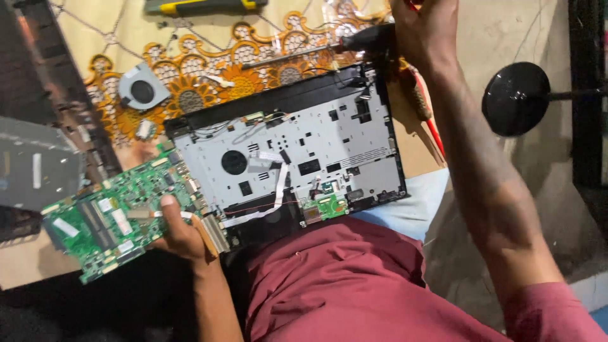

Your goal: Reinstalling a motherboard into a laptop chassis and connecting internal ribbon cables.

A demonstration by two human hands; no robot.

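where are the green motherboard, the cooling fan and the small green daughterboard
green motherboard (104, 231): head view, on the middle of the board, left of the left hand's thumb.
cooling fan (143, 92): head view, on its dark round hub.
small green daughterboard (325, 207): head view, on its green face, at the laptop chassis's near edge.

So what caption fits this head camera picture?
Left hand holds a green circuit board beside an opened laptop; right hand grips a screwdriver.
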